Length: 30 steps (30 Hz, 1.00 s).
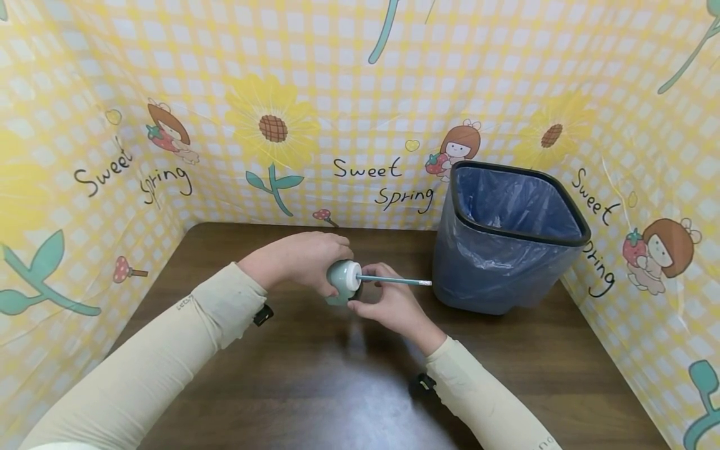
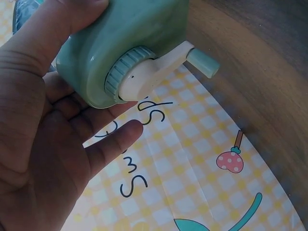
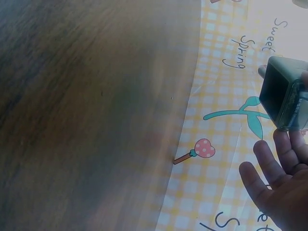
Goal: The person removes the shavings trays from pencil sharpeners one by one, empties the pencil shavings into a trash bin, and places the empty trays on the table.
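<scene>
A green hand-crank pencil sharpener (image 1: 340, 281) is held up over the table, tilted, its white front ring facing right. My left hand (image 1: 306, 259) grips its body. A blue-green pencil (image 1: 396, 280) sticks out of the front ring, with its white-tipped end toward the bin. My right hand (image 1: 396, 303) has thumb and fingertips at the sharpener's dark lower front part and pinches there, just under the pencil. In the left wrist view, the white crank (image 2: 159, 72) and its green knob stand out from the back. The right wrist view shows the sharpener's dark box-like end (image 3: 278, 91).
A waste bin (image 1: 495, 275) with a black rim and a bluish plastic liner stands at the back right of the brown wooden table (image 1: 292, 381). Yellow checked cloth (image 1: 360, 112) with flowers and lettering walls the table's back and sides.
</scene>
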Tool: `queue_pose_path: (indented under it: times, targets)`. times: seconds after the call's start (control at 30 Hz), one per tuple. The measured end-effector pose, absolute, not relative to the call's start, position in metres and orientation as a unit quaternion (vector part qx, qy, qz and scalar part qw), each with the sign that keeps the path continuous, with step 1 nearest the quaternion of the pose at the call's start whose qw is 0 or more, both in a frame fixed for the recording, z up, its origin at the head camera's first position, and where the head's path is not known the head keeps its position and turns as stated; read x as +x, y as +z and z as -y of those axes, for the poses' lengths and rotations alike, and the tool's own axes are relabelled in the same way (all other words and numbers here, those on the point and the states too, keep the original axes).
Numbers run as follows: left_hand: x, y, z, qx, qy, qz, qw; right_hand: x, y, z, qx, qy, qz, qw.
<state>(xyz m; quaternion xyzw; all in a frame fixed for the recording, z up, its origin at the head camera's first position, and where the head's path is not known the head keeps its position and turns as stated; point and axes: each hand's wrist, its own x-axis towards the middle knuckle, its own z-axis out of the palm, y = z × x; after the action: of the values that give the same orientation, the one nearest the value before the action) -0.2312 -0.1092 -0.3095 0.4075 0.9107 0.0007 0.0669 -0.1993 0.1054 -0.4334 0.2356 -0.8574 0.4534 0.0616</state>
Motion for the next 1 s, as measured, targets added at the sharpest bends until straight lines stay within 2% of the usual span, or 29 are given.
queue_pose_path:
  times: [1.0]
  targets:
    - [-0.2341, -0.3095, 0.1064, 0.414, 0.0, -0.908, 0.069, -0.2022, -0.4336, -0.1079, 0.236, 0.447, 0.861, 0.056]
